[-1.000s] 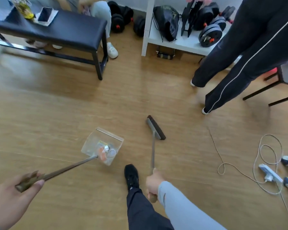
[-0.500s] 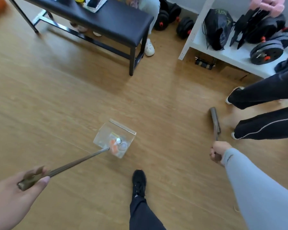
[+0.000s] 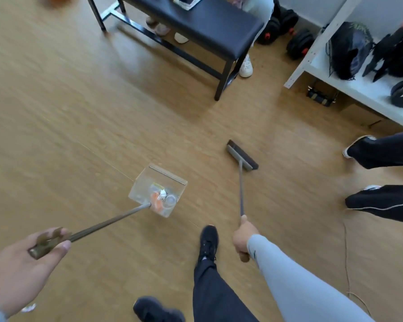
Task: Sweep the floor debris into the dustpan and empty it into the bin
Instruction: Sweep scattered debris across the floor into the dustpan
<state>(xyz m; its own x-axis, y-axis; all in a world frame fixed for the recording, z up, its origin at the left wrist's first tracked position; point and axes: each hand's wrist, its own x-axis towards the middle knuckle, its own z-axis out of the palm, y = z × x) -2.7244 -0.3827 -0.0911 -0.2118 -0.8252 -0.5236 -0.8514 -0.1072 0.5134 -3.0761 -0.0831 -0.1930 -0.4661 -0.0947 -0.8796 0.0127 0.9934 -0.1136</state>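
Observation:
My left hand grips the brown end of a long metal handle that runs up to a clear dustpan on the wooden floor. Inside the pan lies debris: orange, white and clear scraps. My right hand holds the thin handle of a broom whose dark brush head rests on the floor to the right of the pan, a short gap between them. No bin is in view.
A black padded bench stands at the back, a seated person's shoes beneath it. A white shelf with weights and bags is at the right. Another person's legs stand at the right edge. A cord trails on the floor. My own feet are below.
The view has swung left and I have stepped forward. The broom head has come back from the right, near the other person's feet, to beside the dustpan. The dustpan keeps its debris.

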